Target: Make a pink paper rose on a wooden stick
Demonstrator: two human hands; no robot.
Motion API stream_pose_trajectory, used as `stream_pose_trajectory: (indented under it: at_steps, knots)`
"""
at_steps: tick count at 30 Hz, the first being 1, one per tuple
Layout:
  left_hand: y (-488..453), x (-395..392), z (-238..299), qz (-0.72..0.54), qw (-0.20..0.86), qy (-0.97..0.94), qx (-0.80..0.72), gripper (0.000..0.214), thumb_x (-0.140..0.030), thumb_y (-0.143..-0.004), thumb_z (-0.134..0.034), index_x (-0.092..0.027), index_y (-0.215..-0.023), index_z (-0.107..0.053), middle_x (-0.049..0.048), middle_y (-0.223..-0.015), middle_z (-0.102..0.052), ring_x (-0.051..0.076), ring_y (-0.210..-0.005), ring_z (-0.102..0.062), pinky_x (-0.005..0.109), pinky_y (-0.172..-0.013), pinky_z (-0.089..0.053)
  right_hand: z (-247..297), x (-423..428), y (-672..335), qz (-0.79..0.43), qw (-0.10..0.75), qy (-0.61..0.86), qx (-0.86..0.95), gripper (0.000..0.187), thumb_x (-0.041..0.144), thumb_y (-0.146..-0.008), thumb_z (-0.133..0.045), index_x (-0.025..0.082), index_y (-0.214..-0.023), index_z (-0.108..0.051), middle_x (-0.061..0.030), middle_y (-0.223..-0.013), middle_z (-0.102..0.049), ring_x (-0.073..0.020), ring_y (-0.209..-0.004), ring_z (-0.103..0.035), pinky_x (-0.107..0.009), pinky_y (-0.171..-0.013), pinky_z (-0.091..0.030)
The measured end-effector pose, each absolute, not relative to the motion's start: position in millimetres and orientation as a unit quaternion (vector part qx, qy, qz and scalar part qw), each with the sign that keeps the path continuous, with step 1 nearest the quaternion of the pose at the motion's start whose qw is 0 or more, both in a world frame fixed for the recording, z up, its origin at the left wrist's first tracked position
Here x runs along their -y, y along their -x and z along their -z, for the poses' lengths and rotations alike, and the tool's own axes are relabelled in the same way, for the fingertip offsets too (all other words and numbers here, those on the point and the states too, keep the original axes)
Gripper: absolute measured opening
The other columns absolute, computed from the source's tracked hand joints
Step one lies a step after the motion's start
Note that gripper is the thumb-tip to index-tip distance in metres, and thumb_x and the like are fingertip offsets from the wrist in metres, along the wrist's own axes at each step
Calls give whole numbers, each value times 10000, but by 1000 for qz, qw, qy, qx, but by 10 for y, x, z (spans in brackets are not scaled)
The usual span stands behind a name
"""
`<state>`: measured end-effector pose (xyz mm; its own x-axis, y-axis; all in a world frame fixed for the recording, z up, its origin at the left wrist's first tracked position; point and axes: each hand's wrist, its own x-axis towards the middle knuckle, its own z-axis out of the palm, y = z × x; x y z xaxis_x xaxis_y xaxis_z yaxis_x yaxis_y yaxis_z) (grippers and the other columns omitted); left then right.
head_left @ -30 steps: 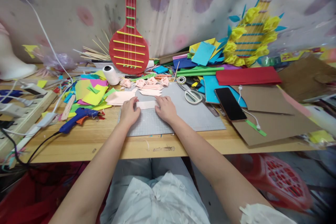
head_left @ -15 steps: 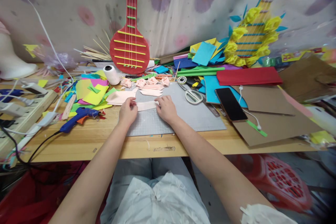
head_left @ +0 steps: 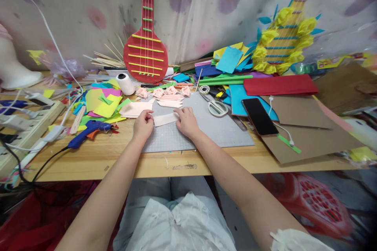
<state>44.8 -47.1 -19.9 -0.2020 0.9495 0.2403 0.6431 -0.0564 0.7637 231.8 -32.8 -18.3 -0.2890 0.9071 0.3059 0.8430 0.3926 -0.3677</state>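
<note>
Between my hands, over the grey cutting mat, stretches a pale pink strip, perhaps paper or felt. My left hand pinches its left end with the fingers closed. The strip's right end lies under the fingertips of my right hand, which look closed on it. Just beyond are more pale pink strips and a larger pale pink piece. Several small pink rosettes sit in a row behind them. White-handled scissors lie on the mat to the right.
At left, a blue glue gun lies near a power strip and coloured scraps. A thread spool and red toy lute stand behind. A phone rests on brown card at right, before a yellow flowered instrument.
The pink strip has tilted slightly and shows a little more of its face between my hands. Both hands stay in nearly the same place.
</note>
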Motion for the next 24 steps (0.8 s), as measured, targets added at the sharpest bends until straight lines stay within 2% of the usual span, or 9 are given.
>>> stream_pose_trajectory:
  at_steps: [4,9,13,16,18,21,24]
  knots:
    - [-461,469,193,-392,205,-623,-644,353,-158,-649,-432,-212,-985,-526,-14,-749,-560,118,-661,-517,245,-656,-408,186,329,-2317,-53,238,536,808,484,110,-730,-427,160,-1209,-472,-113,-1142,-462,-216,-1068,-322,-339,-917,-304]
    - [-472,476,189,-384,193,-674,-601,359,-194,-648,-492,-199,-1006,-519,11,-834,-588,142,-779,-535,277,-751,-428,204,313,-2327,-50,241,509,825,510,101,-728,-414,135,-1236,-454,-99,-1173,-492,-216,-1083,-309,-349,-963,-263]
    - [-473,498,165,-369,170,-716,-568,429,-244,-634,-561,-200,-1057,-510,46,-1010,-567,172,-923,-520,305,-821,-418,159,345,-2326,-55,257,483,835,560,85,-692,-427,160,-1246,-448,-57,-1205,-485,-214,-1092,-303,-338,-976,-260]
    - [-477,522,142,-364,191,-732,-544,460,-232,-642,-556,-196,-1095,-485,60,-1102,-523,166,-947,-524,304,-821,-425,105,384,-2313,-54,249,461,850,562,77,-683,-439,196,-1232,-462,-42,-1227,-471,-212,-1096,-299,-348,-968,-262]
    - [-480,532,137,-356,194,-739,-538,464,-222,-633,-564,-194,-1091,-489,60,-1091,-523,168,-951,-523,304,-819,-427,81,401,-2304,-53,243,458,854,495,85,-691,-457,216,-1165,-518,-37,-1217,-478,-212,-1103,-294,-349,-954,-270]
    - [-476,516,154,-355,196,-738,-539,437,-248,-632,-582,-198,-1060,-508,60,-1067,-534,183,-981,-514,308,-808,-428,71,410,-2297,-45,247,462,851,310,112,-713,-477,227,-965,-617,-30,-1162,-507,-218,-1115,-291,-358,-935,-274]
    - [-463,444,176,-399,234,-696,-549,394,-295,-682,-544,-185,-1059,-504,78,-1076,-531,172,-946,-530,289,-749,-438,76,406,-2297,-33,261,460,848,196,139,-740,-486,229,-822,-639,-32,-1114,-525,-217,-1123,-293,-374,-933,-256]
